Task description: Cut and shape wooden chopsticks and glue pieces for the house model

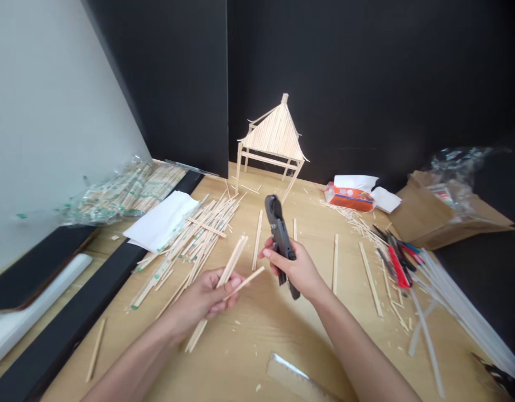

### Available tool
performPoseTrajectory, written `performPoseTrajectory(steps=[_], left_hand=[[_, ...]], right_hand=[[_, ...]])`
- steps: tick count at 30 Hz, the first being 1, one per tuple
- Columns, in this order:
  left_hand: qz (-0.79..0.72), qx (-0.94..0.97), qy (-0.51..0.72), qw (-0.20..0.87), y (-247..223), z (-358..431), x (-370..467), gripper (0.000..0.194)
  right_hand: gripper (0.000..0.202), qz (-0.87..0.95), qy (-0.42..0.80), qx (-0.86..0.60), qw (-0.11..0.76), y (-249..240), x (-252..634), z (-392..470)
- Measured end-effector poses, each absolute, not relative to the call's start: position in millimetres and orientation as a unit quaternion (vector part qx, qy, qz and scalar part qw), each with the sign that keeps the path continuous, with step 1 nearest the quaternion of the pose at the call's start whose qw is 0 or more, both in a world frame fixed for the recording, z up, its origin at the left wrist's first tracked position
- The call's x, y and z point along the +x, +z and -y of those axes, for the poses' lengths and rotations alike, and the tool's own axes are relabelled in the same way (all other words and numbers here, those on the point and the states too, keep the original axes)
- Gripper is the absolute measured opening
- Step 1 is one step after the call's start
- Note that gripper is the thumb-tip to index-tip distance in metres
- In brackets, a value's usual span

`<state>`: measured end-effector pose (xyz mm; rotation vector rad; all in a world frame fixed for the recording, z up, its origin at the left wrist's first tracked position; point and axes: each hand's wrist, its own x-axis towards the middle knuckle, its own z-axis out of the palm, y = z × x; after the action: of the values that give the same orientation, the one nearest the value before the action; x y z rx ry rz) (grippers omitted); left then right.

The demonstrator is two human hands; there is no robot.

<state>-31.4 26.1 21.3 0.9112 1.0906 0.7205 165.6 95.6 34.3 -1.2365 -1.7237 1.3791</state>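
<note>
My left hand (217,296) is closed around a few pale wooden chopsticks (237,257), which slant up and away from me. A shorter stick piece (251,278) sticks out to the right between the thumb and fingers. Just to the right, my right hand (297,265) grips a dark grey plier-like cutter (280,229), its head pointing up and its handles down. The cutter is apart from the sticks. Whether its jaws are open cannot be made out. Beyond both hands stands a small hut model (274,134) of sticks, with a slatted roof on legs.
Left lie a pile of chopsticks (211,223), white paper (163,220) and bagged chopsticks (127,192). Single sticks (370,279) lie right of centre. Further right are red-handled pliers (397,267), glue sticks (453,296), an orange box (349,196) and a paper bag (424,218). A clear ruler (297,379) lies in front.
</note>
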Motion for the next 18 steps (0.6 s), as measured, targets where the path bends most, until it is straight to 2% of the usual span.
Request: performPoseTrajectory(steps=[3,6,11,14,18], left_hand=[[-0.437,0.395,0.247,0.77,20,-17,-17,0.039],[-0.417,0.391,0.205,0.794,17,-15,-12,0.041],[-0.453,0.393,0.253,0.759,12,-18,-10,0.041],[-0.482,0.417,0.283,0.717,12,-21,-9,0.037],[-0.499,0.443,0.295,0.684,12,-25,-11,0.033]], right_hand=[[0.036,0.548,0.618,-0.435,0.358,40,176,-83],[0.036,0.527,0.639,-0.435,0.352,38,179,-77],[0.028,0.541,0.612,-0.445,0.365,29,182,-79],[0.03,0.547,0.597,-0.45,0.377,29,186,-82],[0.027,0.625,0.525,-0.472,0.334,38,199,-82]])
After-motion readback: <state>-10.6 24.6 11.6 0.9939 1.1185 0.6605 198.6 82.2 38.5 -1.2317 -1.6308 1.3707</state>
